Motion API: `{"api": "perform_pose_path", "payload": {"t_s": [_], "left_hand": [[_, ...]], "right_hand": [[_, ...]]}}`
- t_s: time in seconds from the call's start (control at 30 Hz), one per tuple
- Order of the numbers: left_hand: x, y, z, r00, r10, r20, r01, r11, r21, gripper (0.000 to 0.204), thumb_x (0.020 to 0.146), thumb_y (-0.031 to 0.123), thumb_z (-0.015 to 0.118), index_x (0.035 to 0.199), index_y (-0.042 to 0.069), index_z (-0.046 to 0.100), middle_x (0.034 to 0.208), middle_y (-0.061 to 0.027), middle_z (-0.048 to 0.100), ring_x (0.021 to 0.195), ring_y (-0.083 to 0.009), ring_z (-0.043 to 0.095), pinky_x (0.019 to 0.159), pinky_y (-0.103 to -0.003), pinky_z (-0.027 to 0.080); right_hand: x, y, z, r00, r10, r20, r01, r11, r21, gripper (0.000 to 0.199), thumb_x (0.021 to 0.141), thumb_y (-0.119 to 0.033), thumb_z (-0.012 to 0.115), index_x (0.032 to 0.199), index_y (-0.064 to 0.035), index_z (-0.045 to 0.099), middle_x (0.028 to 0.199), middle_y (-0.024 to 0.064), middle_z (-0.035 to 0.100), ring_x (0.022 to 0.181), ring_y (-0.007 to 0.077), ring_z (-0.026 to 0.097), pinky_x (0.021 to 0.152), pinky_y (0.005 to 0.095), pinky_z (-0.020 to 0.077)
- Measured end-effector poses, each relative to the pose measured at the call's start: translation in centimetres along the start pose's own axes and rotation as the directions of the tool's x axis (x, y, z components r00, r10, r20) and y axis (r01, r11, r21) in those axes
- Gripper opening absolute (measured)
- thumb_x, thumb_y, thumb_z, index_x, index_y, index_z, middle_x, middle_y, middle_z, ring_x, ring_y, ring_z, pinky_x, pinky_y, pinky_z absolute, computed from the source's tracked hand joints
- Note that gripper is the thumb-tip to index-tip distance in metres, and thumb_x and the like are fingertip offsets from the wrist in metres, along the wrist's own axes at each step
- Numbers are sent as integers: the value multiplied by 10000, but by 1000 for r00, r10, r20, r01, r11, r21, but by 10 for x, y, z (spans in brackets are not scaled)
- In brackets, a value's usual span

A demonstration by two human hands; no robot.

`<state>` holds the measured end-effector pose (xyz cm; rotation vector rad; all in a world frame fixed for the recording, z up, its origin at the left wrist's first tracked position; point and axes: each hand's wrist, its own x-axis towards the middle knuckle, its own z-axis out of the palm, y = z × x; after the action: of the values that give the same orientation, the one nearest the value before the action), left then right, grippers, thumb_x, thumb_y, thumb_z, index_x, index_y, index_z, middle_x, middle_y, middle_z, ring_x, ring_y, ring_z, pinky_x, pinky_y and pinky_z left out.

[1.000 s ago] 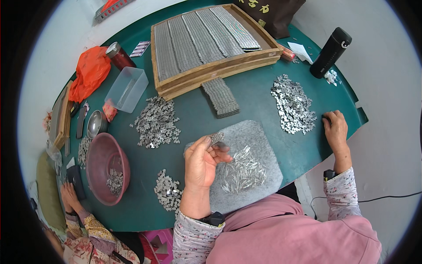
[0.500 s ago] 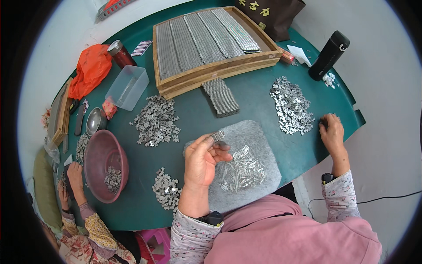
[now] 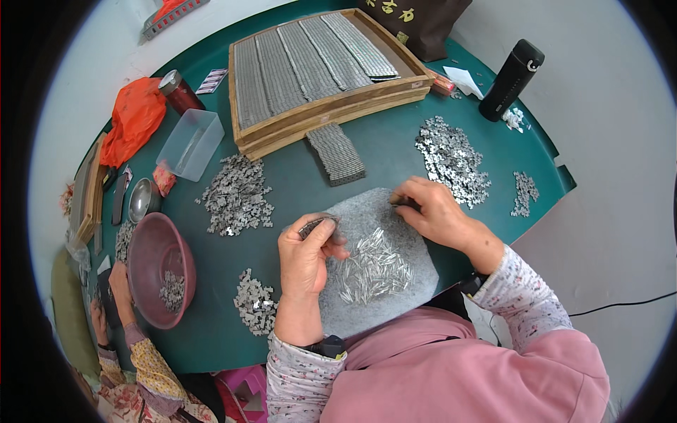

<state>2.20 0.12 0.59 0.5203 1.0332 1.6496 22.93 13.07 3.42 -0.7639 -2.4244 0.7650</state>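
While the left hand point(image 3: 305, 255) holds a short dark stack of small metal pieces point(image 3: 311, 226) pinched between thumb and fingers above the grey felt pad point(image 3: 367, 310), the right hand point(image 3: 431, 213) rests at the pad's far edge, fingers pressed together on something I cannot make out. The step looks like gathering the loose silver pins point(image 3: 371, 268) lying on the pad; the next pick likely needs a fine pinch. The green surface point(image 3: 395, 151) carries heaps of parts point(image 3: 237, 194), a wooden tray point(image 3: 317, 74) and a pink bowl point(image 3: 141, 261); white walls surround it.
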Motion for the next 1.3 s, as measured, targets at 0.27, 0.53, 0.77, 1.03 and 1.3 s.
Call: {"api": "perform_pose_path", "payload": {"t_s": [0.27, 0.53, 0.77, 1.03, 1.3], "left_hand": [[0, -1, 2, 998, 35, -50, -36, 999, -17, 98, 882, 21, 605, 927, -52, 650, 791, -123, 660, 662, -194, 667, 503, -342, 595], [2, -6, 2, 999, 36, -30, -35, 999, 34, 130, 891, 31, 617, 967, -66, 659, 818, -131, 671, 674, -200, 671, 519, -346, 598], [2, -7, 3, 1000, -15, -14, 16, 998, 58, 147, 902, 42, 584, 982, -60, 652, 813, -160, 674, 644, -214, 667, 567, -362, 595], [2, -2, 3, 998, -63, 17, 63, 997, -43, 240, 947, 100, 469, 990, -72, 631, 810, -193, 672, 627, -236, 665, 609, -394, 593], [0, -6, 7, 999, -34, 7, 34, 999, 35, 150, 925, 62, 568, 987, -58, 633, 815, -172, 674, 638, -207, 665, 588, -352, 593]], "right_hand": [[-4, 11, -9, 993, 89, -71, -94, 993, -74, 162, 790, -19, 633, 945, -31, 677, 859, 148, 635, 791, 345, 631, 701, 410, 512], [-5, 0, 5, 994, -15, -108, -12, 970, -244, 152, 761, -64, 683, 907, -27, 664, 838, 133, 589, 807, 330, 601, 699, 419, 500], [-1, -7, 19, 993, -75, -89, 40, 939, -342, 144, 731, -44, 679, 862, -29, 621, 844, 120, 562, 830, 311, 567, 729, 411, 484], [0, -7, 21, 993, -101, -58, 79, 951, -299, 168, 713, -10, 649, 867, -29, 585, 822, 119, 565, 817, 315, 568, 730, 415, 475], [10, -30, 27, 997, 51, -56, -40, 984, 175, 168, 741, -27, 626, 897, -3, 570, 791, 153, 599, 690, 318, 607, 623, 416, 484]]}}
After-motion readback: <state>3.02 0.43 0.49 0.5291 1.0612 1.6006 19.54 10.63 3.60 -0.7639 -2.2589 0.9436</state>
